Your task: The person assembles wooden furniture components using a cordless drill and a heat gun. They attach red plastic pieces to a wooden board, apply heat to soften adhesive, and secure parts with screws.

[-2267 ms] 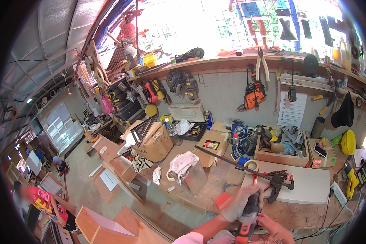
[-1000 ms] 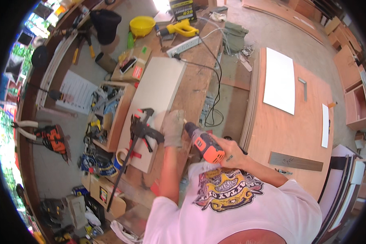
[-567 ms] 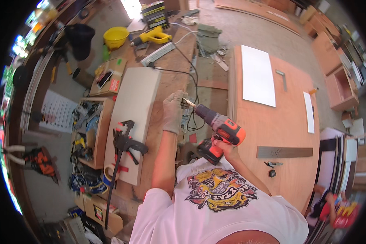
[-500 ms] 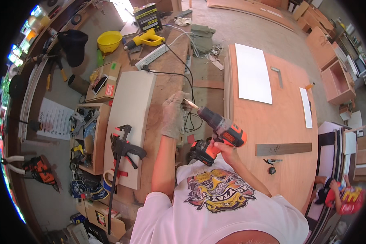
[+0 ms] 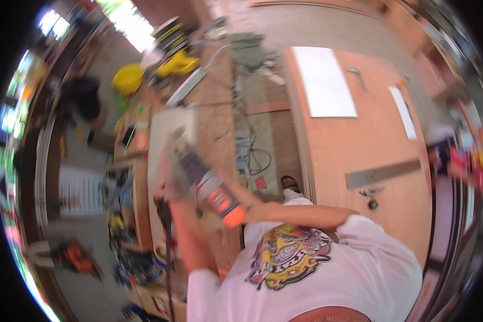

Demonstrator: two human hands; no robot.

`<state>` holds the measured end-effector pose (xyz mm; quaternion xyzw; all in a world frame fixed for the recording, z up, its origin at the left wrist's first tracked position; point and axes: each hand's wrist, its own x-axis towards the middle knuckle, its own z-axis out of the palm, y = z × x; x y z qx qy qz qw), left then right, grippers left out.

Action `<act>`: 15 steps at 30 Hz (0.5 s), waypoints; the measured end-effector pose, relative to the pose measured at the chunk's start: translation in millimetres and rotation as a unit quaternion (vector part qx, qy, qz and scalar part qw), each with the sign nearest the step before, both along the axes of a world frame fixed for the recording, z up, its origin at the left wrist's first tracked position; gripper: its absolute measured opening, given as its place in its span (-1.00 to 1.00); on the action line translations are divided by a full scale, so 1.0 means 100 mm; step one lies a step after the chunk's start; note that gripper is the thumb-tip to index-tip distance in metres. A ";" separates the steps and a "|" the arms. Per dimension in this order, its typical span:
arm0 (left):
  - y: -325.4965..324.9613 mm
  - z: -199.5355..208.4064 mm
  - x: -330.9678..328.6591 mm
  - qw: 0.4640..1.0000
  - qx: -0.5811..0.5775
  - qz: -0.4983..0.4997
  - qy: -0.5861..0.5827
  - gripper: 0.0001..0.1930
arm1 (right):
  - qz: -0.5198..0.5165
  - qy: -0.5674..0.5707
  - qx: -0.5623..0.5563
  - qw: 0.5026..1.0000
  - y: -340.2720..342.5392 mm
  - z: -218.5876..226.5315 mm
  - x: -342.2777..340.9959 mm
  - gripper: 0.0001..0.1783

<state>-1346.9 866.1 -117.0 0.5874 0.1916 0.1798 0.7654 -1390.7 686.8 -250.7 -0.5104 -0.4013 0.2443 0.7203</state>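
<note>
My right hand [image 5: 253, 208] grips an orange and black cordless drill [image 5: 216, 194], whose chuck end points up and to the left over the workbench [image 5: 217, 121]. Close along the drill's front end is my left hand [image 5: 173, 170] in a pale glove, smeared by motion, so its fingers cannot be made out. Below both lies a long pale board [image 5: 161, 122], mostly covered by the hands and left arm. A black bar clamp [image 5: 165, 214] shows in part beside my left forearm. Blur hides the drill's tip.
A yellow heat gun [image 5: 177, 64], a power strip [image 5: 187, 87] and a yellow bowl [image 5: 129, 79] occupy the bench's far end. At left stands a wooden tool box [image 5: 140, 206]. A plywood stack [image 5: 327, 150] on the right bears a white panel [image 5: 323, 80]. Another person [image 5: 459, 161] is at far right.
Both hands and the drill have moved left, from the bench's right edge to above the pale board. The view has shifted, and the other person appears higher and closer at the right.
</note>
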 end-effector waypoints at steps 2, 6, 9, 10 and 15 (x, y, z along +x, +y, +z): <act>-0.01 0.10 -0.10 0.995 -0.002 0.019 0.100 -0.55 | -0.052 -0.108 -0.005 0.993 0.43 -0.30 -0.17 0.39; 0.29 -0.31 -0.46 0.984 -0.067 -0.040 0.159 -0.63 | -0.069 -0.111 -0.057 0.990 0.70 -0.41 -0.49 0.39; 0.03 -0.10 -0.47 0.988 -0.055 -0.009 0.143 -0.66 | 0.071 -0.008 -0.129 0.989 0.59 -0.15 -0.30 0.38; 0.14 -0.21 -0.47 0.985 -0.068 -0.047 0.154 -0.66 | 0.058 -0.018 -0.123 0.991 0.53 -0.09 -0.28 0.34; 0.47 -0.30 -0.63 0.969 -0.109 -0.097 0.200 -0.69 | 0.166 -0.323 -0.183 0.914 0.44 -0.01 0.26 -0.21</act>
